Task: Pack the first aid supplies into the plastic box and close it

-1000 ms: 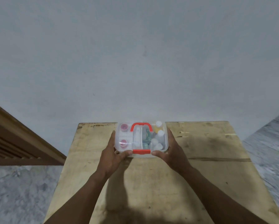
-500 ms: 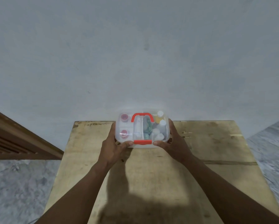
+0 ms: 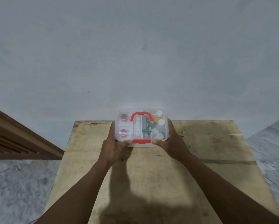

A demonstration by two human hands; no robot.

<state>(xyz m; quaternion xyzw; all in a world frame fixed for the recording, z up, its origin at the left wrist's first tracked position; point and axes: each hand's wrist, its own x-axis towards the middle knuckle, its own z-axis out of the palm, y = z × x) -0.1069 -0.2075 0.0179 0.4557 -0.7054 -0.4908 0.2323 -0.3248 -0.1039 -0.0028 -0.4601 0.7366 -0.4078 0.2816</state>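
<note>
— Now, where is the plastic box (image 3: 142,128)?
— It has gone toward the worktop's (image 3: 200,143) far edge, lid on. Left grip (image 3: 114,146) and right grip (image 3: 172,143) both clasp its sides; packing seems done.

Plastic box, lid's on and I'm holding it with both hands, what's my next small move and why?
Probably press the red latch down with both thumbs: the plastic box looks packed and lidded, and the left hand and right hand flank it.
</note>
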